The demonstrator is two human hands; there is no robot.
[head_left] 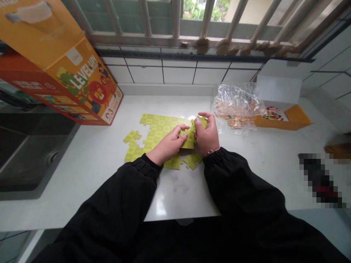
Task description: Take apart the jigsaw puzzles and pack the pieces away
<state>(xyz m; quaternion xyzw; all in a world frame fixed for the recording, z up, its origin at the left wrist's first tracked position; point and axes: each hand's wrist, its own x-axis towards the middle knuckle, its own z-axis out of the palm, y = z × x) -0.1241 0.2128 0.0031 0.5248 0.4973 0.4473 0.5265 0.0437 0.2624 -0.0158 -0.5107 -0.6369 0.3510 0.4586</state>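
A green jigsaw puzzle, partly joined, lies face down or pattern side up on the white counter. My left hand pinches a green puzzle piece that is lifted off the counter at the puzzle's right side. Close beside it, my right hand grips another green puzzle piece between thumb and fingers. The two pieces touch or overlap; whether they are joined I cannot tell. Loose green pieces lie below my hands, and a small joined cluster lies at the puzzle's left.
A tall orange puzzle box stands at the left beside a dark sink. Clear plastic bags with orange pieces lie back right, by an open small orange box. A barred window is behind the counter.
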